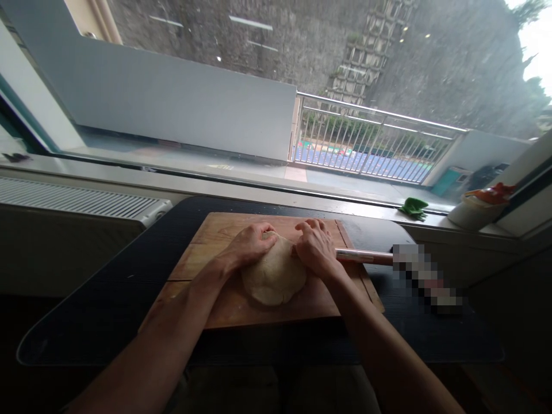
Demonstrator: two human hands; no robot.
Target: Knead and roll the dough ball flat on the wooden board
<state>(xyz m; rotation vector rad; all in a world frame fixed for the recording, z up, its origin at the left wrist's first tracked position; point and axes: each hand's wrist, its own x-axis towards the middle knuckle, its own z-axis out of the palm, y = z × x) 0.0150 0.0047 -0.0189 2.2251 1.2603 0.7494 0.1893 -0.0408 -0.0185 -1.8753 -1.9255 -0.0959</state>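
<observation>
A flattened, rounded piece of pale dough (273, 276) lies on a wooden cutting board (194, 253). My left hand (254, 241) is at the dough's upper left edge, its fingers curled over and pinching that edge. At the upper right side of the dough is my right hand (317, 244), bent round the near end of a wooden rolling pin (364, 256). The pin's tip shows just left of this hand, against the dough's edge, while its other end points right past the board. The undersides of my right fingers are hidden.
The board rests on a dark table (107, 299) below a window. A white radiator (81, 201) stands at the left. On the windowsill are a green leaf-shaped item (413, 208) and a pale pot (474, 213) with something orange on top. A blurred-out item (426, 276) lies on the table's right side.
</observation>
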